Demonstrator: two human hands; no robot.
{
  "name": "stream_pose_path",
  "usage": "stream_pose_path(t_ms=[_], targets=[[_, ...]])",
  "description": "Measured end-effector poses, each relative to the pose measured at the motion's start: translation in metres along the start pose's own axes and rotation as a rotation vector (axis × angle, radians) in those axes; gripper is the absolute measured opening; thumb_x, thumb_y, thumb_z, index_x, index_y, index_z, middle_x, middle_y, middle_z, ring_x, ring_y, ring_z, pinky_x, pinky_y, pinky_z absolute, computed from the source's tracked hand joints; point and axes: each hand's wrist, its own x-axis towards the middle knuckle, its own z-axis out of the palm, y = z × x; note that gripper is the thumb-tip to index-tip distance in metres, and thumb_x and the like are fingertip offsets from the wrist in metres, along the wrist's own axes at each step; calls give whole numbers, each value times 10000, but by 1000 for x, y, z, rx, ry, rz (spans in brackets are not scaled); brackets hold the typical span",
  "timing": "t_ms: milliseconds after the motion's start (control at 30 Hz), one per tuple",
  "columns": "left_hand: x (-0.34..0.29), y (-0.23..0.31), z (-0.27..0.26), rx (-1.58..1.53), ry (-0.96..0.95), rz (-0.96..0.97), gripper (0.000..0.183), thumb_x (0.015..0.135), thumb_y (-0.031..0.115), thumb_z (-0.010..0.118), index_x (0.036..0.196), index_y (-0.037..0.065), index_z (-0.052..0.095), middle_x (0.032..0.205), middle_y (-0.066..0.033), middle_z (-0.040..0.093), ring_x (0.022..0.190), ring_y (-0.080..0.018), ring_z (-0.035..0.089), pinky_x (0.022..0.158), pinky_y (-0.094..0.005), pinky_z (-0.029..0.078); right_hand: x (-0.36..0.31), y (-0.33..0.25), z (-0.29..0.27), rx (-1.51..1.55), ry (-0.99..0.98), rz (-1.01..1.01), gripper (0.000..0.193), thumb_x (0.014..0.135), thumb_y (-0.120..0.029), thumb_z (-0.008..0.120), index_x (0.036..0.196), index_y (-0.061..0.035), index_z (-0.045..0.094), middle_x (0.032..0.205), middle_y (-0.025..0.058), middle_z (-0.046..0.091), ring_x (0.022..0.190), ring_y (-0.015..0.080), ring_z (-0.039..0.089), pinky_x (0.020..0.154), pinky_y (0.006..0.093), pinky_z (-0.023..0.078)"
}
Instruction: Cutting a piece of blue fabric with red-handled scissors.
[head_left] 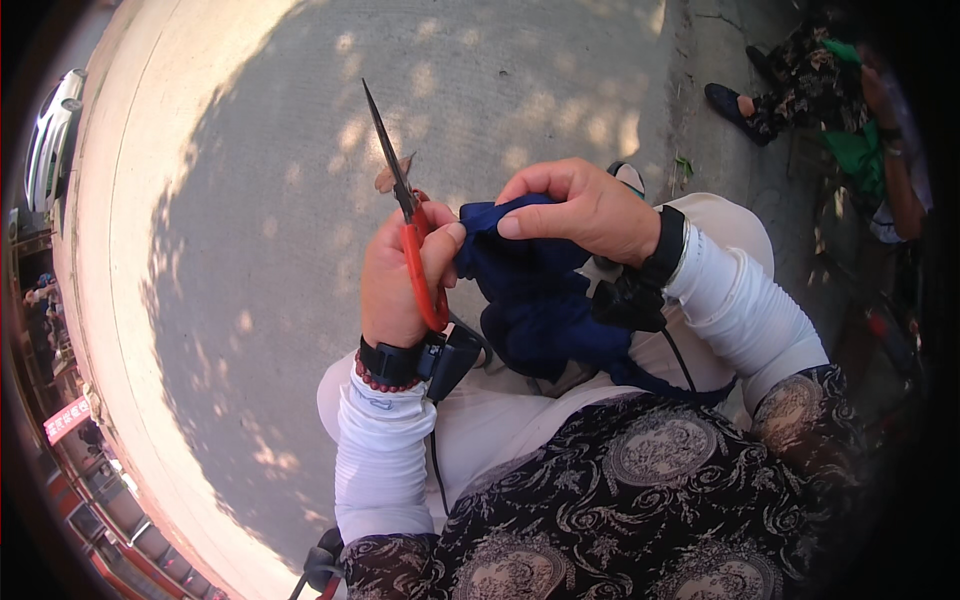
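In my left hand (395, 275) sit scissors (413, 255) with red handles, their dark blades closed and pointing up and away to the left. The same hand's thumb also pinches the left edge of a dark blue cloth (540, 290). My right hand (585, 215) grips the cloth's top edge between thumb and fingers, a short way right of the left hand. Folds of the cloth hang down between my knees and over my lap. What lies inside the folds is hidden.
Shaded concrete ground (280, 180) spreads ahead, with a dry leaf (395, 172) beyond the scissors. Another person's shoe (735, 112) and green cloth (855, 160) show at upper right. A white car (52, 140) stands far left. Black straps with devices and cables circle both my wrists.
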Motion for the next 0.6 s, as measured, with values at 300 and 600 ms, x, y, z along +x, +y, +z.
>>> stream_pose_path(t_ms=[300, 600], targets=[[-14, -1, 7, 167, 162, 137, 178, 866, 98, 598, 1024, 14, 602, 811, 5, 570, 629, -50, 472, 571, -202, 385, 1, -1, -1, 253, 93, -33, 225, 878, -134, 663, 1056, -1, 625, 939, 63, 681, 832, 114, 660, 767, 229, 541], [-25, -19, 10, 568, -11, 120, 275, 748, -51, 493, 1009, -2, 565, 835, -27, 552, 696, -97, 503, 665, -234, 432, 0, -7, -6, 171, 227, -130, 207, 890, -129, 644, 1042, 10, 623, 939, 47, 674, 813, 89, 638, 744, 219, 531]])
